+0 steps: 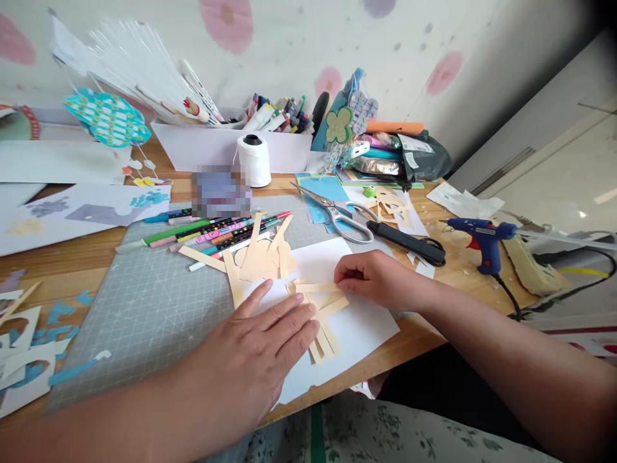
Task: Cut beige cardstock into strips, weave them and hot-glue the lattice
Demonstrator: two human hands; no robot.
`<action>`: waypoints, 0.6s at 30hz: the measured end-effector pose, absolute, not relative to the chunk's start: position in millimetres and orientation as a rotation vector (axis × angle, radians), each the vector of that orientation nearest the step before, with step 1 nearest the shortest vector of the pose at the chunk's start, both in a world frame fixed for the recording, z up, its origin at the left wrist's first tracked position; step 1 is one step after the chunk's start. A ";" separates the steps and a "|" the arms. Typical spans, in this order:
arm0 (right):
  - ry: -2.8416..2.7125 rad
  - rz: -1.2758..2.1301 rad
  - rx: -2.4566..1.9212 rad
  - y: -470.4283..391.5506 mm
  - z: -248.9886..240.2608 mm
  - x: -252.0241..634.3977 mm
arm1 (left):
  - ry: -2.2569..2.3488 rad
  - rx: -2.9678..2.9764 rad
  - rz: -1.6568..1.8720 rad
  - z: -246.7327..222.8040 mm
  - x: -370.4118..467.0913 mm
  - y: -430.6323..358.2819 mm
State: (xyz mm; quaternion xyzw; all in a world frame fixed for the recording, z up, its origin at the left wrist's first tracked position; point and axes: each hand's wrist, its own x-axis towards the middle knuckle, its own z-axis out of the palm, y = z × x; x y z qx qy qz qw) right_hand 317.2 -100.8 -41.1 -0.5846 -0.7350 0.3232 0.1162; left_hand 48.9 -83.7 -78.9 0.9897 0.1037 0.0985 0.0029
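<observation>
One strip (318, 288) in right grip (373, 276), white box (289, 152) (markers (274, 118) inside)

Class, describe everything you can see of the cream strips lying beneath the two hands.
The cream strips are narrow, straight-edged and look like paper or thin card. They lie overlapping on a white sheet, some crosswise, others fanning toward the near edge; whether they interlace is unclear. The left hand rests its fingers on them, hiding part; the right hand appears to pinch the right end of a crosswise one.
</observation>
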 end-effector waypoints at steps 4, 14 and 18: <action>-2.085 0.978 -1.795 -102.3 -43.9 319.5 | 0.347 3.080 0.318 -77.8 50.5 -82.4; -1.935 0.869 -1.967 -115.7 -46.5 323.8 | 0.392 3.037 0.359 -74.8 52.6 -85.4; -1.953 0.732 -1.980 -111.2 -45.7 324.7 | 0.398 3.025 0.366 -75.6 52.5 -86.8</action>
